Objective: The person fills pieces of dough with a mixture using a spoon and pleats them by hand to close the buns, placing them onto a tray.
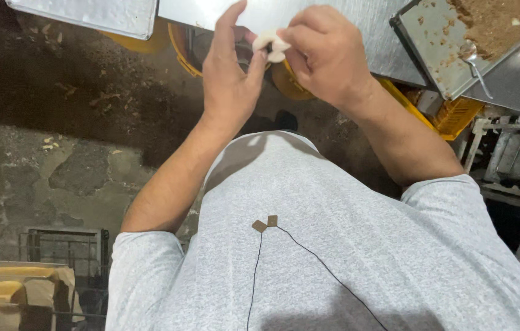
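Head view, looking straight down past a grey T-shirt (333, 245): a person stands at the near edge of a steel desk (346, 27) and works a small white piece of dough (271, 44) between both hands, held in the air just over that edge rather than set down on the metal. The left hand (230, 73) is half open, palm turned toward the dough, thumb and forefinger raised as a backing, with the finger ends touching the white lump. The right hand (324, 52) is curled closed over the dough from the right, its fingertips pinching it, so that the piece is caught between the two hands and only its pale edge shows; its exact shape cannot be told from here, since the knuckles cover most of it.

At far right on the desk lies a shallow metal tray (435, 37) smeared with brown crumbly filling (496, 21), and a metal spoon (474, 58) rests bowl-up on the tray's near rim, handle pointing down toward the person, near the right hand. A second steel sheet (88, 15) sits at far left. Yellow tubs (183, 46) and a yellow crate (453, 113) stand under the desk, apart from the hands. Below lies a dark, stained concrete floor (57, 165) strewn with scraps, and cardboard boxes (8, 294) sit at near left.
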